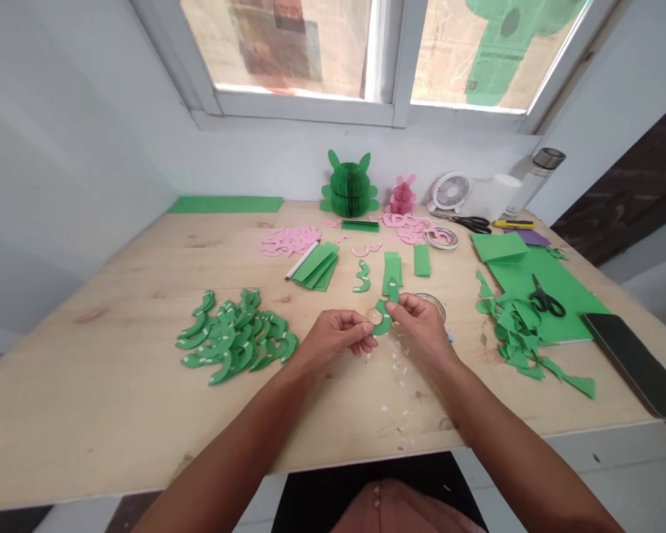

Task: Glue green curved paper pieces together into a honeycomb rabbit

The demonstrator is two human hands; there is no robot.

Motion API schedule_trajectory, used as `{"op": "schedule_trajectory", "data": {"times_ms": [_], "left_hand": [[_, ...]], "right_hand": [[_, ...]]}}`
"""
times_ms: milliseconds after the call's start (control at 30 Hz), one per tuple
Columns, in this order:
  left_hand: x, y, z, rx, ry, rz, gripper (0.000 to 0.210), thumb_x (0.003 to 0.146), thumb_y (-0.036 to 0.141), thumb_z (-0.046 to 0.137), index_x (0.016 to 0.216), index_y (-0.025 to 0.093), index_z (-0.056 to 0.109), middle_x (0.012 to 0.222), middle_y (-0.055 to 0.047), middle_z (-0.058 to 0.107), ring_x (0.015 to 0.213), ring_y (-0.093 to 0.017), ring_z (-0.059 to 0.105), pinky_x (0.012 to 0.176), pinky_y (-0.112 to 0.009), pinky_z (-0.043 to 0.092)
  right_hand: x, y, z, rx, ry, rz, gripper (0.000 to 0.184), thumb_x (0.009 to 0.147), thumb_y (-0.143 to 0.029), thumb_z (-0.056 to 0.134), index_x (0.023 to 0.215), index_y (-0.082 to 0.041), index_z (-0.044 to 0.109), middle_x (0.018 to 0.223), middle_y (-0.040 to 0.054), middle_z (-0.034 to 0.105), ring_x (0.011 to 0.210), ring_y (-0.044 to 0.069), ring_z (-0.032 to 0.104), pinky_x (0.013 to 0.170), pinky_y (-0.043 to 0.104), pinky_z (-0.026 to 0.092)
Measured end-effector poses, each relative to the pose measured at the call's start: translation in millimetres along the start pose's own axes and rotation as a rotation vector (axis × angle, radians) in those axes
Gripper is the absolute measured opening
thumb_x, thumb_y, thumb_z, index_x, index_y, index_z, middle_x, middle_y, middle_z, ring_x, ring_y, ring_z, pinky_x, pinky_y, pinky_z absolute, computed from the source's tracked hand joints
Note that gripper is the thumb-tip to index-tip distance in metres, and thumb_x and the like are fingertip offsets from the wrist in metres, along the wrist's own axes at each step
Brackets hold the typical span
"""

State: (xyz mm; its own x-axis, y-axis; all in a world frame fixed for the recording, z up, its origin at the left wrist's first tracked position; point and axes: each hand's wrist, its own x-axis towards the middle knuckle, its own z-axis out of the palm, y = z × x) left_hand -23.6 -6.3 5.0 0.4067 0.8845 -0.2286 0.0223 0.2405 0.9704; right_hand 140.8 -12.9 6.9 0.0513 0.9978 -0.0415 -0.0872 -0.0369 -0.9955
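Dusty-pink buttoned clothing [385,511] is showing at the bottom edge, nearest the camera, below the pale wooden table [116,414]. From the left, a long flat green paper strip [225,204] is lying along the back edge, while a heap of curved green paper pieces with small white patches [236,337] is spreading in front. Loose pink paper curves [288,241], a slim white pen [301,260] and folded green paper sheets [319,265] are lying next. The left hand [338,333] is pinching the lower left side of a wavy green paper strip [383,323], thumb and fingers closed on it; this strip is hanging between both hands above the table's middle. Behind, a round green honeycomb-paper figure [351,189] is standing upright. Small white scraps [402,370] are lying near the hands. A pink honeycomb-paper figure [403,198] is standing farther right, and the right hand [422,320] is gripping the strip's upper part between closed thumb and fingers. Beyond it, a white round fan [451,191] is standing near the back, tangled green paper offcuts [519,337] are lying in front, small black-handled scissors [548,300] are resting on a green paper sheet [574,300], and a dark flat phone [638,363] is lying at the right edge.
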Motion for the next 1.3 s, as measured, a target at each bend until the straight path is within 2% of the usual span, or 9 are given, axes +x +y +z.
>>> {"op": "schedule_trajectory", "data": {"times_ms": [200,333,400,500,667,800,933,1167,1300], "left_hand": [[-0.5,4.9,-0.7,0.055,0.085,0.043,0.031,0.063,0.040,0.073,0.082,0.015,0.069,0.080,-0.005,0.070,0.067,-0.015,0.060,0.058,-0.024,0.047],[-0.4,2.7,3.6,0.038,0.039,0.022,0.024,0.064,0.035,0.073,0.075,0.014,0.068,0.066,0.000,0.065,0.056,-0.010,0.053,0.055,-0.021,0.042],[0.8,-0.9,5.9,0.009,0.017,0.020,0.023,0.062,0.034,0.075,0.069,0.013,0.066,0.060,0.001,0.060,0.052,-0.008,0.050,0.052,-0.021,0.039],[2.6,-4.4,7.6,-0.044,0.009,0.028,0.023,0.061,0.032,0.075,0.064,0.013,0.063,0.057,0.002,0.058,0.051,-0.008,0.049,0.052,-0.021,0.038],[2.9,-2.9,7.3,-0.227,0.086,0.046,0.020,0.062,0.029,0.076,0.065,0.013,0.063,0.060,0.000,0.060,0.055,-0.010,0.052,0.054,-0.022,0.040],[3.2,-2.9,7.7,-0.336,0.153,0.043,0.019,0.061,0.026,0.076,0.069,0.013,0.065,0.063,0.000,0.060,0.057,-0.009,0.053,0.054,-0.022,0.040],[3.9,-4.9,9.1,-0.364,0.167,0.055,0.018,0.060,0.024,0.077,0.068,0.013,0.065,0.063,-0.001,0.060,0.057,-0.009,0.053,0.054,-0.022,0.040],[2.8,-2.2,8.0,-0.392,0.193,0.042,0.019,0.060,0.024,0.077,0.069,0.013,0.065,0.068,-0.002,0.063,0.060,-0.011,0.055,0.057,-0.022,0.043],[2.0,-0.6,5.1,-0.437,0.229,0.044,0.019,0.063,0.028,0.075,0.065,0.014,0.062,0.062,-0.001,0.061,0.058,-0.010,0.054,0.056,-0.022,0.044]], "right_hand": [[-1.0,-3.5,1.6,-0.023,-0.015,0.015,0.032,0.063,-0.048,0.069,0.062,-0.018,0.057,0.052,-0.0045,0.048,0.048,0.010,0.039,0.046,0.024,0.028],[-2.4,-3.0,3.2,-0.092,-0.057,-0.029,0.030,0.066,-0.038,0.067,0.053,-0.019,0.049,0.048,-0.0073,0.036,0.046,0.008,0.030,0.046,0.023,0.022],[-2.5,-1.0,3.7,-0.098,-0.084,-0.053,0.029,0.067,-0.035,0.066,0.052,-0.019,0.048,0.048,-0.0075,0.035,0.047,0.008,0.029,0.046,0.024,0.022],[-2.4,0.7,4.0,-0.087,-0.100,-0.057,0.022,0.069,-0.034,0.063,0.057,-0.019,0.053,0.051,-0.0062,0.042,0.049,0.009,0.034,0.049,0.024,0.027],[-4.1,-3.6,4.1,-0.128,-0.081,-0.043,0.020,0.074,-0.037,0.057,0.071,-0.017,0.062,0.064,-0.0018,0.056,0.056,0.011,0.047,0.054,0.025,0.034],[-4.5,-3.5,4.8,-0.169,-0.133,-0.035,0.017,0.075,-0.033,0.057,0.069,-0.017,0.061,0.062,-0.0012,0.058,0.058,0.012,0.050,0.054,0.024,0.037],[-3.0,1.0,5.9,-0.213,-0.141,-0.049,0.009,0.071,-0.026,0.059,0.069,-0.017,0.061,0.064,-0.0003,0.062,0.060,0.013,0.055,0.057,0.024,0.041],[-1.5,4.4,5.5,-0.273,-0.113,-0.046,0.009,0.070,-0.026,0.059,0.066,-0.017,0.060,0.060,-0.0019,0.059,0.054,0.010,0.050,0.051,0.022,0.038],[-1.1,4.8,4.8,-0.276,-0.124,-0.045,0.010,0.070,-0.026,0.059,0.067,-0.017,0.059,0.061,-0.0022,0.058,0.055,0.010,0.049,0.052,0.022,0.038]]}}
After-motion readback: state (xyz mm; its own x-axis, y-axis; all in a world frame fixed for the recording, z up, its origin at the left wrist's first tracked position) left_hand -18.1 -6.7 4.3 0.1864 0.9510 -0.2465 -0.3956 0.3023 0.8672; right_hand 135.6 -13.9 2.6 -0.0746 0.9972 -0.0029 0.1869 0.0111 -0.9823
